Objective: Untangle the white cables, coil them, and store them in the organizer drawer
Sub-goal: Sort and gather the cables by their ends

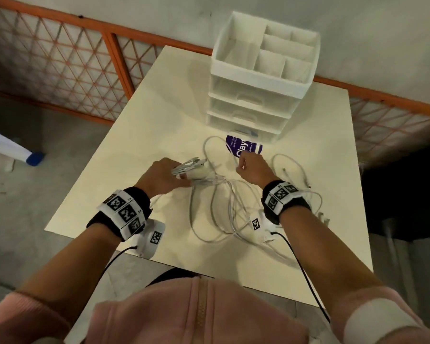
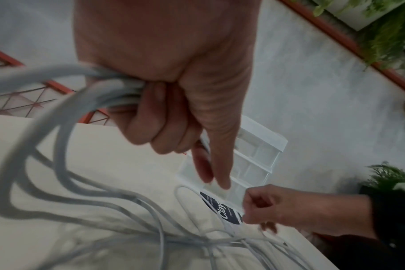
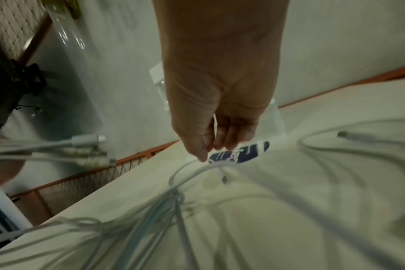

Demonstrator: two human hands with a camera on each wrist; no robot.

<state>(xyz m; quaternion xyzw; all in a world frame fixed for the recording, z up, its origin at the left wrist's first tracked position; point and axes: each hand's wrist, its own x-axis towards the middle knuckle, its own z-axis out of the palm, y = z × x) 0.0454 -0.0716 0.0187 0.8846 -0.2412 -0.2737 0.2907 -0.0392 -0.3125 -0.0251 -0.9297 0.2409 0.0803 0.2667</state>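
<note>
Several white cables (image 1: 221, 207) lie tangled on the cream table (image 1: 144, 135). My left hand (image 1: 178, 173) grips a bundle of their plug ends (image 1: 191, 165) just above the table; in the left wrist view that hand (image 2: 164, 117) is curled round the strands (image 2: 118, 87) with its index finger straight. To the right, my right hand (image 1: 242, 165) pinches one thin white strand (image 3: 215, 122) between thumb and fingers (image 3: 220, 140). The white organizer (image 1: 258, 78), with its stacked drawers pushed in, stands at the far side of the table.
A purple printed card (image 1: 241, 147) lies right in front of the organizer's bottom drawer. A loose cable loop with a plug (image 1: 287, 171) lies right of my right hand. An orange lattice fence (image 1: 85, 60) runs behind the table; bare table surface (image 1: 124, 189) lies left of the tangle.
</note>
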